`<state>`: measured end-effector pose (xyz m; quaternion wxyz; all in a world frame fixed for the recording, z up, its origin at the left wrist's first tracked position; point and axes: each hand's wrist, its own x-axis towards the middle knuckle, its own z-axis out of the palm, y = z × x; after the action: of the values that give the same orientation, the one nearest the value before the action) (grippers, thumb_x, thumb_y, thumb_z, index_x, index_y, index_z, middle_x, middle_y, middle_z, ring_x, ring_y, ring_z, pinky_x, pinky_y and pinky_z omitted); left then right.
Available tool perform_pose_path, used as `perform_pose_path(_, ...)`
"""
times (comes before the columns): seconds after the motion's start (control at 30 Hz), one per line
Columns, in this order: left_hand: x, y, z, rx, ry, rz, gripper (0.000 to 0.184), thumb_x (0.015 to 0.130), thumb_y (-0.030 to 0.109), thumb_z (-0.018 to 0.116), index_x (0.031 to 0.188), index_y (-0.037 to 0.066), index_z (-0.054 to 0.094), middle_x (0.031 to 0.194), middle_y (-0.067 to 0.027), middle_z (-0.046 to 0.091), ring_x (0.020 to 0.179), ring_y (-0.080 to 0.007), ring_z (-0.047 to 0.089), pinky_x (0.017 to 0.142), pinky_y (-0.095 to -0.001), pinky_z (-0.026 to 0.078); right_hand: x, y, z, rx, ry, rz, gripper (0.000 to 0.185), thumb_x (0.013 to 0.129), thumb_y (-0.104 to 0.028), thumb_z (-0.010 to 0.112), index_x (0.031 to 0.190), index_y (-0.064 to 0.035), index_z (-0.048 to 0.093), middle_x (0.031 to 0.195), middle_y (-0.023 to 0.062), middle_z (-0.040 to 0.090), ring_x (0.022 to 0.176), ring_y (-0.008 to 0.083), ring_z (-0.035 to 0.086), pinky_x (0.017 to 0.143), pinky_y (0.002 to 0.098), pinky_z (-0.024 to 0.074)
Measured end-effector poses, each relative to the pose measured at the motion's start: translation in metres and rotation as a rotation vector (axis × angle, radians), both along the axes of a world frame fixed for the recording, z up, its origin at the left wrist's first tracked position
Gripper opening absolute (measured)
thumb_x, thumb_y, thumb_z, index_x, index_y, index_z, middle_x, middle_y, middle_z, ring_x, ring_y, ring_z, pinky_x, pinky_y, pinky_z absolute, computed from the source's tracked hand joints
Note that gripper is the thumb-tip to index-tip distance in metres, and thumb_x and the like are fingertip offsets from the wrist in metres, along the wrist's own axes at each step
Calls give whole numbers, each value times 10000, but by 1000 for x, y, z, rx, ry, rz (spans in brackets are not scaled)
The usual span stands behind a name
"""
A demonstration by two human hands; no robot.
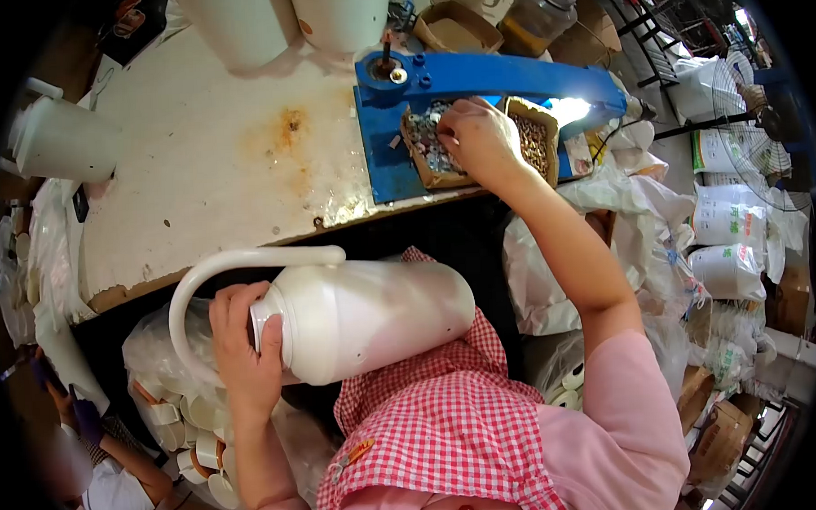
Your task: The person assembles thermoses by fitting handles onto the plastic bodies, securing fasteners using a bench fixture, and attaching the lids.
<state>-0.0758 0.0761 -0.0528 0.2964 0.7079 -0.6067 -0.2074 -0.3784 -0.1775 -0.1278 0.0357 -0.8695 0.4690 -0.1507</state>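
A white vacuum jug body (pixel 383 314) lies sideways across my lap, its neck toward the left and a curved white handle (pixel 246 259) arching over that end. My left hand (pixel 249 346) grips the jug at the neck, thumb on the near side and fingers over the rim. My right hand (pixel 483 140) reaches over a cardboard box of small silvery parts (pixel 429 146), fingertips bent together down among them. Whatever those fingers pinch is hidden. Beside that box, a second box (pixel 532 143) holds small brass-coloured pieces, partly behind my wrist.
A blue metal press-like fixture (pixel 510 76) spans the table's right side, with a bright lamp near its end. White containers (pixel 67 141) stand on the worn white table (pixel 189 173). Plastic bags (pixel 596 239) flank my lap. Another person (pixel 119 481) is at lower left.
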Motion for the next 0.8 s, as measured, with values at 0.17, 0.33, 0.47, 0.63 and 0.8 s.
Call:
perform_pose_path(0.17,0,1,-9,-44,58,58,308,868,198,615,1127,33,634,1091,-169,563,1052,-351,526,962,-424,415,3,1,9,16,-92,11,86,841,-156,674,866,-75,690,953,64,670,965,292,630,813,414,514)
perform_pose_path(0.33,2,4,-22,-116,276,152,273,816,116,651,1074,27,651,1064,-142,566,1020,-301,540,950,-390,420,4,36,62,-128,-491,175,119,770,-2,754,859,-53,695,860,87,708,742,241,693,645,317,552)
perform_pose_path(0.47,3,8,-19,-172,394,189,228,790,31,662,1017,12,660,1043,-105,566,975,-233,552,924,-334,423,28,12,110,-240,-700,278,171,797,84,720,937,-14,723,955,108,745,762,172,692,635,262,544)
perform_pose_path(0.63,23,18,-2,-260,451,295,193,812,6,634,1004,-6,645,1036,-94,565,982,-201,548,927,-300,413,60,-28,112,-457,-797,457,176,741,64,751,870,-34,683,919,82,741,738,210,704,626,274,546)
perform_pose_path(0.8,50,37,6,-307,448,452,163,880,76,575,1001,-16,634,1035,-87,596,973,-193,572,932,-317,437,58,-28,111,-515,-593,467,178,717,8,765,860,-56,680,953,48,740,756,240,700,650,305,546)
